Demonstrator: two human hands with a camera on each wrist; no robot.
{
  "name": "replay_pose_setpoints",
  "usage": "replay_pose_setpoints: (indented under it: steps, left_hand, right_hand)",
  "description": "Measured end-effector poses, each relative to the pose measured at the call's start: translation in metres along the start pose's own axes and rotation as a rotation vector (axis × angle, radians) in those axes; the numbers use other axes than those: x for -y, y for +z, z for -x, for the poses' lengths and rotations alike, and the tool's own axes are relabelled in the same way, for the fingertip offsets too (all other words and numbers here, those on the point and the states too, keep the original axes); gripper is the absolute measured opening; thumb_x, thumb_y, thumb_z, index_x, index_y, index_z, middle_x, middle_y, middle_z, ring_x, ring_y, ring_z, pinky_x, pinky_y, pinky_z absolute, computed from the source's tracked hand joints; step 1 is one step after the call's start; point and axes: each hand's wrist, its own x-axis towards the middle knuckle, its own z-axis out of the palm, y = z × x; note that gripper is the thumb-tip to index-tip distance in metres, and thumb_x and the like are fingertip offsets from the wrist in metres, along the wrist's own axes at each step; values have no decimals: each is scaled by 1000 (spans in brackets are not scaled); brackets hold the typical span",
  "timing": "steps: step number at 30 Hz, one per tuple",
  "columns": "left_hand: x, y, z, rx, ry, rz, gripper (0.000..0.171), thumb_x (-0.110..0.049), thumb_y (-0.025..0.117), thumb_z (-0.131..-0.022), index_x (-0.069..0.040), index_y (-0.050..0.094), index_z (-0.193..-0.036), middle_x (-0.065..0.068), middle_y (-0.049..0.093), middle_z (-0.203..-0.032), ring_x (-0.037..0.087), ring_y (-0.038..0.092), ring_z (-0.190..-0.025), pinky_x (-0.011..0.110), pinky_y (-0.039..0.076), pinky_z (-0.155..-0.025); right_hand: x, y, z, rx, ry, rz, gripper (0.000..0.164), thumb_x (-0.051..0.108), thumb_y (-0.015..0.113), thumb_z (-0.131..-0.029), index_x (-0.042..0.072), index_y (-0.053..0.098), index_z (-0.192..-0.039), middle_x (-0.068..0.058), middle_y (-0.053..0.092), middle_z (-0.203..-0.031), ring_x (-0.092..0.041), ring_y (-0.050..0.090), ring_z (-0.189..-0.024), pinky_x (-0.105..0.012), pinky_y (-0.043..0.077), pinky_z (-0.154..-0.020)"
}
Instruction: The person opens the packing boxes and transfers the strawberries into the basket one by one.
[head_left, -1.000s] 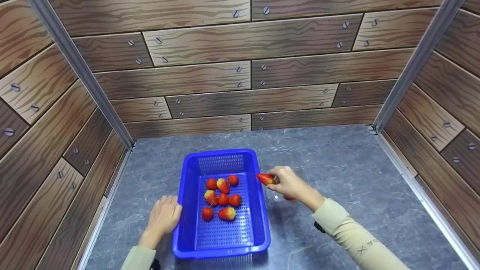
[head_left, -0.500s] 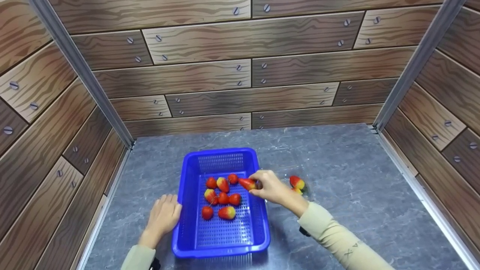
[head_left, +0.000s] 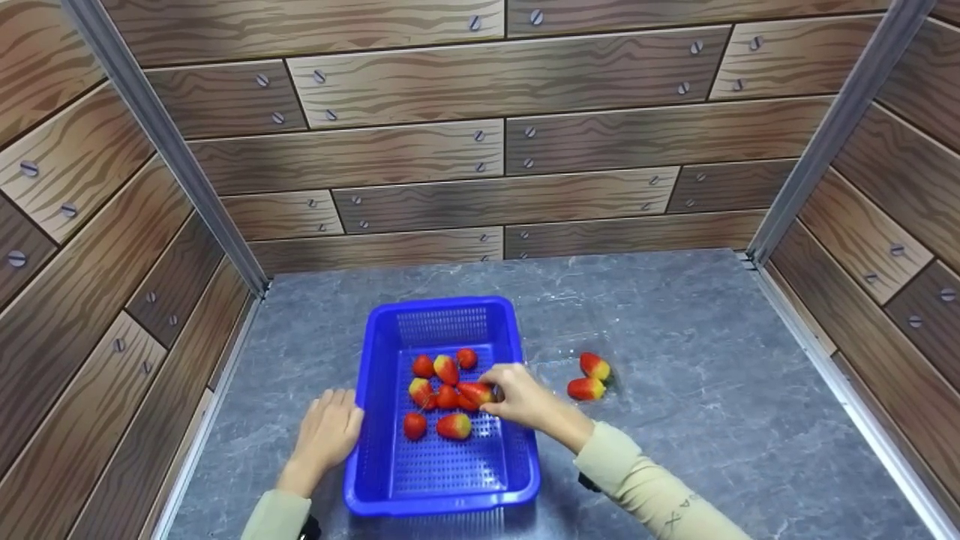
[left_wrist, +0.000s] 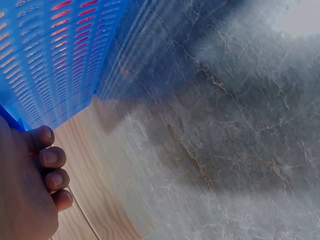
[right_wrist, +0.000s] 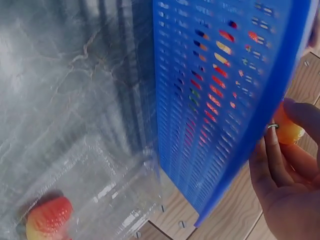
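Observation:
My right hand (head_left: 525,401) pinches a red-and-yellow strawberry (head_left: 474,393) between thumb and fingers, inside the blue plastic basket (head_left: 442,506). In the right wrist view the yellow end and stem of that strawberry (right_wrist: 287,129) show between the fingertips. Several more strawberries, among them one near the front (head_left: 454,427), lie on the basket's perforated floor. At the basket's left rim, my left hand (head_left: 326,429) holds on; its curled fingers (left_wrist: 52,157) show at the rim in the left wrist view.
Right of the basket, a clear plastic tray (right_wrist: 102,172) lies on the grey marbled table (head_left: 675,322) with two strawberries, an upper one (head_left: 595,366) and a lower one (head_left: 586,388). Wood-patterned walls (head_left: 420,90) enclose the table at the back and both sides.
My right hand has carried the strawberry leftward over the basket's right rim and down to the others. Two strawberries on the right have come into sight. My left hand has stayed put.

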Motion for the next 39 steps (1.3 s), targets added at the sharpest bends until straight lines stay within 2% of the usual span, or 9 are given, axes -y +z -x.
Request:
replay_pose_setpoints:
  steps: [4,10,16,21,26,34,39]
  left_hand:
    - [-1,0,0,1,4,-1,14,-11,46,-92,-3,57,-87,14,56,-82,37,53,-82,50,41,-74]
    - [0,1,-1,4,1,-10,15,-12,46,-93,-3,57,-87,15,57,-83,37,53,-83,50,42,-75]
    - [0,0,0,-18,13,-12,13,-11,47,-92,-4,55,-83,13,55,-79,36,52,-79,49,42,-73]
    - [0,0,1,-18,16,2,13,-10,46,-92,-6,53,-81,11,53,-77,34,51,-76,48,42,-71]
    - [0,0,1,-16,18,-5,12,-10,47,-92,-6,54,-82,11,54,-77,34,52,-76,49,43,-72]
    - [1,-2,0,-3,9,-14,14,-11,47,-93,-4,56,-85,13,56,-81,36,52,-80,51,43,-75]
    - [0,-2,1,-1,8,-10,14,-10,46,-93,-4,56,-85,14,56,-81,36,53,-80,51,43,-75]
  right_hand:
    - [1,7,3,12,19,36,26,4,82,-74,-3,72,-97,-12,67,-86,-27,64,-78,-32,53,-69]
    - [3,17,5,54,61,65,23,6,80,-74,-1,72,-94,-7,65,-83,-17,58,-73,-29,52,-66]
    - [5,25,7,52,83,203,15,9,80,-72,6,68,-80,-2,59,-74,-18,56,-63,-30,49,-55]
    - [5,32,11,42,36,361,24,9,77,-69,13,54,-64,-2,55,-66,-21,53,-52,-34,45,-46]
    - [5,38,14,15,-19,454,33,8,74,-65,16,43,-60,-3,52,-61,-22,48,-46,-35,40,-41]
    - [8,46,12,19,-32,522,34,5,73,-61,18,42,-57,0,43,-55,-18,39,-43,-34,37,-40]
    - [9,51,9,64,-1,574,33,9,75,-65,17,45,-56,-1,43,-55,-20,44,-44,-36,38,-40]
